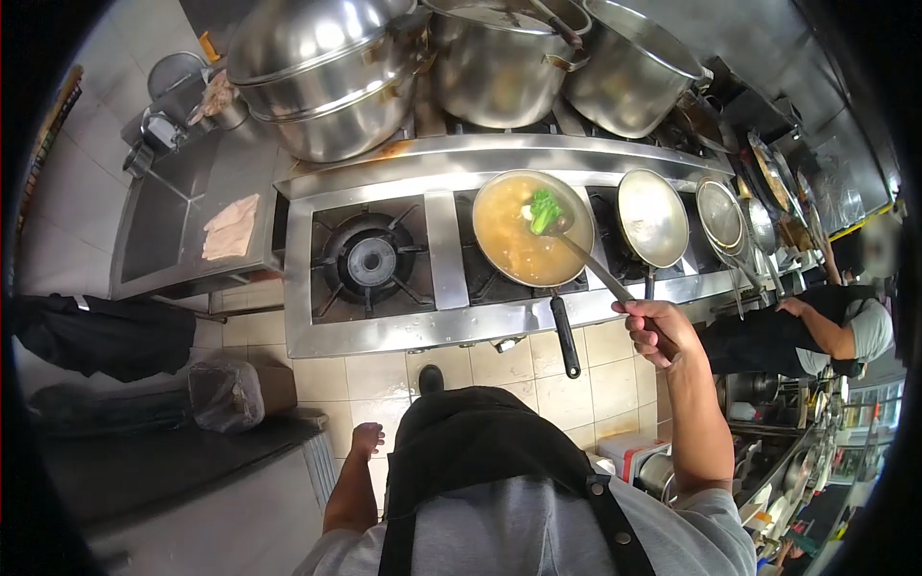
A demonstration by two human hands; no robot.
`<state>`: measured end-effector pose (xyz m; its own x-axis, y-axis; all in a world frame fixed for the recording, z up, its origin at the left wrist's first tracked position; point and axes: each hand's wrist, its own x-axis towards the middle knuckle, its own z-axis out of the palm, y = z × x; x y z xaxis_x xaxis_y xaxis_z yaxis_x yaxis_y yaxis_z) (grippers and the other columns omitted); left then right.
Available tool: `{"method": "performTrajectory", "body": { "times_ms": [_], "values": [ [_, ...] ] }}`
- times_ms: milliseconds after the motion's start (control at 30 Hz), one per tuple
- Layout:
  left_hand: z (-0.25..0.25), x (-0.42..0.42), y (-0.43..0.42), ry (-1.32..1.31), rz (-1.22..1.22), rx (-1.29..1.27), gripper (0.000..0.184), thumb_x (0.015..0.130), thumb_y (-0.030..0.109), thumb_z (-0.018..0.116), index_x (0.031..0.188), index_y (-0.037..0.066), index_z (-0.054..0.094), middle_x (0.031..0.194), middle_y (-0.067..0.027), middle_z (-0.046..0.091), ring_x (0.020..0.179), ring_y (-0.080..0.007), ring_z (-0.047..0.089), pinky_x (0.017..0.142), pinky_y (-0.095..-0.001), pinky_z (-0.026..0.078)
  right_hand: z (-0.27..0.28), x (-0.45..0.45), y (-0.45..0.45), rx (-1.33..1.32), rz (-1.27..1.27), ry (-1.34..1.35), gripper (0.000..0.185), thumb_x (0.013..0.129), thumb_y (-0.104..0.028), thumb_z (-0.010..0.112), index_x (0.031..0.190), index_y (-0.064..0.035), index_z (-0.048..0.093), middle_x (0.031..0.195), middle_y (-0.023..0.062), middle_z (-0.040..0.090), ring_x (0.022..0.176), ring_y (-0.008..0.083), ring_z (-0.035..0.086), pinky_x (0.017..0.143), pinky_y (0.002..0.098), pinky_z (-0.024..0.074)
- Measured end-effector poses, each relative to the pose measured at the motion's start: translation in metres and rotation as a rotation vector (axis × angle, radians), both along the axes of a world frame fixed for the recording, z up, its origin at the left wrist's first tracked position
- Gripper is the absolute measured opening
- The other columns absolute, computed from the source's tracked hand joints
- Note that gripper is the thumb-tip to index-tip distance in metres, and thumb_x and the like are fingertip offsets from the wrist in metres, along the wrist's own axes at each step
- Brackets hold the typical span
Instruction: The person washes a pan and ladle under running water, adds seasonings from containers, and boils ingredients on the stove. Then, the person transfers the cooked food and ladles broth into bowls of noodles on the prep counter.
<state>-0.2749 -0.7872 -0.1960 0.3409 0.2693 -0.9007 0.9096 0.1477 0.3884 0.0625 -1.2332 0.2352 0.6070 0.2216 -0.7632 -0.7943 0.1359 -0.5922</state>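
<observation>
My right hand (663, 331) grips the end of a long-handled metal ladle (597, 270). The ladle's head reaches into a frying pan (480, 252) filled with cloudy yellow-brown broth (514, 245). Green leafy vegetable pieces (545, 208) with a pale bit lie at the ladle's head, above or at the broth's surface; I cannot tell which. The pan sits on a burner, its black handle (566, 336) pointing toward me, untouched. My left hand (368, 439) hangs low at my side, fingers loosely curled in, with nothing visible in it.
An unused-looking burner (371, 261) is left of the pan; a second pan (653, 219) stands to the right, beside strainers (720, 213). Large steel pots (504, 67) line the back. A pale cloth (230, 228) lies on the left counter. Another person (816, 331) stands at far right.
</observation>
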Motion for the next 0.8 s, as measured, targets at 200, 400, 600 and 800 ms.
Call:
{"method": "performTrajectory", "body": {
  "times_ms": [200, 400, 600, 800],
  "values": [
    [-0.023, 0.009, 0.004, -0.059, -0.007, -0.024, 0.029, 0.085, 0.024, 0.058, 0.109, 0.007, 0.061, 0.085, -0.0068, 0.066, 0.066, -0.0191, 0.063, 0.051, -0.0356, 0.047, 0.012, 0.000, 0.010, -0.063, 0.010, 0.013, 0.020, 0.091, -0.008, 0.052, 0.106, 0.0045, 0.051, 0.061, -0.0006, 0.050, 0.038, 0.0054, 0.039, 0.032, 0.0192, 0.0248],
    [-0.025, 0.018, 0.010, -0.074, -0.023, -0.040, 0.030, 0.084, 0.024, 0.058, 0.108, 0.006, 0.061, 0.084, -0.0077, 0.066, 0.066, -0.0195, 0.063, 0.050, -0.0362, 0.047, 0.010, 0.008, 0.015, -0.078, 0.014, 0.020, 0.019, 0.091, -0.009, 0.052, 0.105, 0.0037, 0.052, 0.061, -0.0011, 0.050, 0.039, 0.0051, 0.039, 0.033, 0.0196, 0.0256],
    [-0.012, 0.024, 0.020, -0.014, -0.026, 0.012, 0.031, 0.083, 0.024, 0.059, 0.109, 0.006, 0.061, 0.085, -0.0079, 0.067, 0.065, -0.0196, 0.063, 0.051, -0.0357, 0.047, 0.008, 0.008, 0.019, -0.069, 0.005, 0.027, 0.017, 0.091, -0.009, 0.052, 0.104, 0.0031, 0.052, 0.061, -0.0010, 0.050, 0.038, 0.0051, 0.039, 0.032, 0.0190, 0.0260],
    [-0.012, 0.017, 0.032, -0.009, -0.019, -0.005, 0.035, 0.083, 0.025, 0.059, 0.113, 0.007, 0.059, 0.084, -0.0070, 0.066, 0.064, -0.0190, 0.062, 0.051, -0.0353, 0.046, 0.008, -0.011, 0.012, 0.002, -0.052, 0.024, 0.020, 0.092, -0.010, 0.050, 0.105, 0.0043, 0.053, 0.060, 0.0002, 0.051, 0.037, 0.0055, 0.040, 0.030, 0.0183, 0.0268]
  ]
}}
